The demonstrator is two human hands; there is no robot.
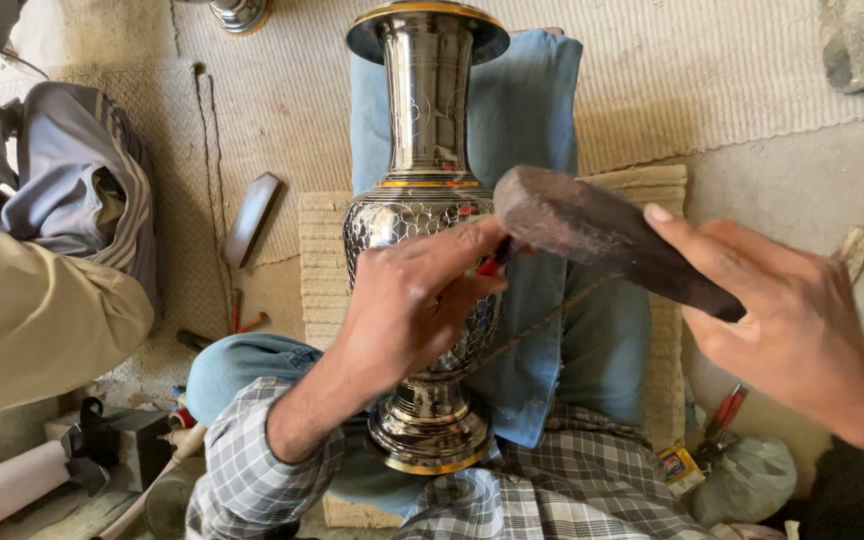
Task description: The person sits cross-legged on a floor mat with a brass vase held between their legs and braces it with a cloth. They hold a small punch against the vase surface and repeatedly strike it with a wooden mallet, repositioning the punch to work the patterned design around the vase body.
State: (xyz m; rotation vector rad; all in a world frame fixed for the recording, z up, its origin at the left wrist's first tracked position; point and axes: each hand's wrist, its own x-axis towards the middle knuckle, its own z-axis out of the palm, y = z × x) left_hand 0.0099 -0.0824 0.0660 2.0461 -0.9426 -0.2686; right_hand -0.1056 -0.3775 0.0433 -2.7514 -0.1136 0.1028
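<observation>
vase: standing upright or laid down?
Laid down. The metal vase lies lengthwise along the person's outstretched leg, base toward the body, mouth pointing away. The left hand steadies it.

Tall silver metal vase [424, 200] banded in gold and engraved with a dark scaled pattern, dark brown wooden mallet block [602, 240], blue denim trousers [522, 110], grey-and-white checked shirt [552, 490], beige ribbed woven mat [324, 260], red-handled tool [724, 410].
</observation>
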